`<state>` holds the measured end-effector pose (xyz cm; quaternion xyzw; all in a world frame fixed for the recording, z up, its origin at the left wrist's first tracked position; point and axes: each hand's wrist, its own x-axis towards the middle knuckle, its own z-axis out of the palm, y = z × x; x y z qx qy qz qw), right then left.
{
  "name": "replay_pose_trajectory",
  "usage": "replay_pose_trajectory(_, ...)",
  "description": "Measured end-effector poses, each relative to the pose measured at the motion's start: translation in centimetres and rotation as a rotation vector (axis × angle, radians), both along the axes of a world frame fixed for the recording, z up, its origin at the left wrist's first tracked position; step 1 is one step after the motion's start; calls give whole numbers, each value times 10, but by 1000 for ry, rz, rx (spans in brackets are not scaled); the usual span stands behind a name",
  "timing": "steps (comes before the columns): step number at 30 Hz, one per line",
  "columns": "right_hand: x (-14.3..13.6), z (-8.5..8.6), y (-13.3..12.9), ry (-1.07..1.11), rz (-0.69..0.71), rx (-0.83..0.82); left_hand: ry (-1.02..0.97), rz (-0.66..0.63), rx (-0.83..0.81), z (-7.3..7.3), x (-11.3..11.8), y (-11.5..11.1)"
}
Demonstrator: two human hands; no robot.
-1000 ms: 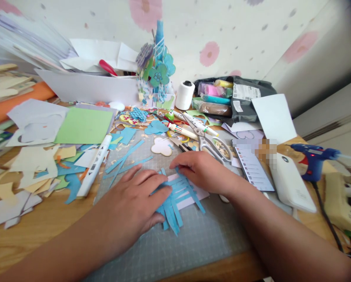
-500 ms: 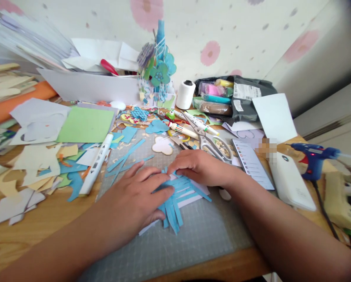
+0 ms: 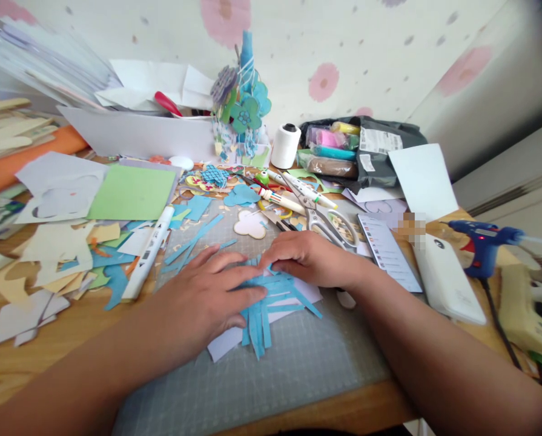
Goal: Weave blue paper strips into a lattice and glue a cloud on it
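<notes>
Blue paper strips (image 3: 256,330), crossed over and under each other, lie on a pale lilac sheet of paper (image 3: 225,344) on the grey cutting mat (image 3: 298,375). My left hand (image 3: 211,290) rests flat over their left side, fingers stretched out and apart. At the far edge of the weave, my right hand (image 3: 300,260) has its fingers bent and pinched on a blue paper strip; its fingertips partly hide that strip. Several loose blue strips (image 3: 193,239) lie beyond my left hand. A white flower-shaped cutout (image 3: 249,224) sits just past the fingers.
Scissors (image 3: 327,227), markers and cutouts crowd the mat's far side. A white marker (image 3: 148,254) and paper scraps (image 3: 62,254) lie left. On the right are a printed sheet (image 3: 386,251), a white phone (image 3: 452,281) and a blue glue gun (image 3: 482,242) with its cord.
The woven strips and the lilac sheet have turned a little, their near ends shifting left. More of the sheet shows beside my left thumb. My right hand stays at the far edge.
</notes>
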<state>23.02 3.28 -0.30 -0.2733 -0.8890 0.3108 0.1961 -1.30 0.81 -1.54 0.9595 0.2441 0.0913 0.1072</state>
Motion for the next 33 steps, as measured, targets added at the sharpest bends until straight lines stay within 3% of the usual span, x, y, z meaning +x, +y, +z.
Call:
replay_pose_trajectory(8, -1, -5, -6, -7, -69, 42, 0, 8, -6, 1, -1, 1)
replay_pose_trajectory(15, -8, -7, -14, -94, -346, -29, -12, 5, 12, -3, -2, 0)
replay_pose_trajectory(20, -14, -6, -15, -81, -456, -108, -15, 12, 20, -3, -2, -1)
replay_pose_trajectory(33, -33, -1, -18, -260, -537, -54, 4, 49, 17, 1, 4, -6)
